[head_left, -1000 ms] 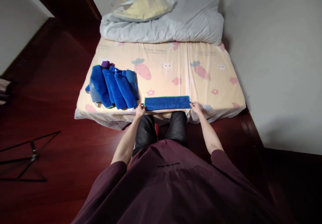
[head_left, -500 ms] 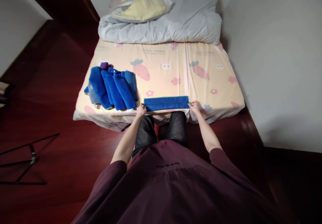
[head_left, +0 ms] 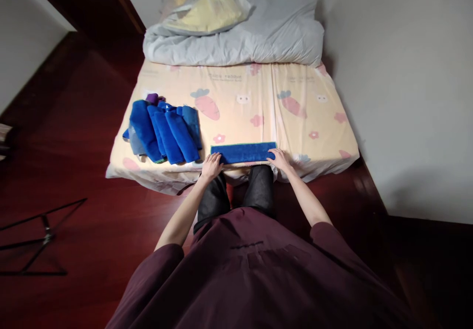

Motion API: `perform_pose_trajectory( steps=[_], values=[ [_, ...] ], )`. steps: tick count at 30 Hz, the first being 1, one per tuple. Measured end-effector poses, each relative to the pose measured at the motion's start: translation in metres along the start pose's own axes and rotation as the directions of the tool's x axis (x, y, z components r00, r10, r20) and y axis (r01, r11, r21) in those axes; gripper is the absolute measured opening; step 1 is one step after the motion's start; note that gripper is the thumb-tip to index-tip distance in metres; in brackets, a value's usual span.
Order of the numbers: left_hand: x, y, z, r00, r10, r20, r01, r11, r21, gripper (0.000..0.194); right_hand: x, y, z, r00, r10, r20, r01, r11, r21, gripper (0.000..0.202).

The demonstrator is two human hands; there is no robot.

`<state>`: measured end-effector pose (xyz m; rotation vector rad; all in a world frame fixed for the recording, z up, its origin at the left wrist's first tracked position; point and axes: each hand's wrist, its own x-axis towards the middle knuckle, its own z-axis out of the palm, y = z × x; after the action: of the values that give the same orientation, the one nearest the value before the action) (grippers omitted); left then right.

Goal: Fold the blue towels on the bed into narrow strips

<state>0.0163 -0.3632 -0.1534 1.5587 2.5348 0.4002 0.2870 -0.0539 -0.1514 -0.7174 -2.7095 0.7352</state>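
Note:
A blue towel (head_left: 244, 152) with a thin green edge lies folded into a long strip along the front of the bed. My left hand (head_left: 212, 166) rests on the strip's left end, fingers apart and laid over the cloth. At the opposite end, my right hand (head_left: 280, 159) touches the towel with its fingers stretched out over the edge. Left of the strip sits a pile of rolled blue towels (head_left: 162, 131), with a purple cloth (head_left: 152, 98) at its back.
The bed (head_left: 236, 117) has a sheet printed with carrots and flowers. At its far end lie a grey-white quilt (head_left: 284, 28) and a yellow item in a clear plastic bag (head_left: 207, 14). A black metal stand (head_left: 47, 235) is on the dark red floor at left; a wall (head_left: 414, 97) runs along the right.
Both hands have let go of the towel's end corners and moved inward, now lying on the strip with fingers spread. The towel has stayed in about the same place.

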Motion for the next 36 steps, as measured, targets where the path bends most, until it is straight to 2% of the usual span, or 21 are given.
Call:
perform_pose_trajectory(
  steps=[6,12,19,24,32,36],
  values=[
    [0.0,-0.005,0.011,0.995,-0.024,0.096,0.021,0.999,0.032,0.07,-0.009,0.003,0.001,0.993,0.049,0.107,-0.037,0.993,-0.111,0.053],
    [0.003,0.0,0.012,0.996,-0.022,0.092,0.019,1.0,0.024,0.081,0.0,-0.006,-0.004,0.982,0.072,0.177,-0.032,0.976,-0.217,0.067],
    [0.017,-0.001,0.014,0.996,-0.041,0.083,0.035,0.996,0.078,0.075,0.004,-0.013,-0.002,0.986,0.129,0.11,-0.098,0.964,-0.247,0.061],
    [0.023,-0.002,0.008,0.994,-0.03,0.108,0.02,0.995,0.101,0.066,0.002,-0.015,-0.002,0.987,0.124,0.106,-0.098,0.969,-0.225,0.062],
    [0.005,-0.01,-0.012,0.975,-0.007,0.221,-0.01,0.997,0.075,0.065,-0.008,-0.011,-0.02,0.977,0.098,0.192,-0.06,0.979,-0.194,0.065],
    [0.001,-0.018,-0.021,0.964,-0.097,0.246,0.105,0.994,-0.019,0.062,-0.013,-0.002,-0.027,0.978,0.087,0.188,-0.056,0.985,-0.166,0.058]
  ],
)
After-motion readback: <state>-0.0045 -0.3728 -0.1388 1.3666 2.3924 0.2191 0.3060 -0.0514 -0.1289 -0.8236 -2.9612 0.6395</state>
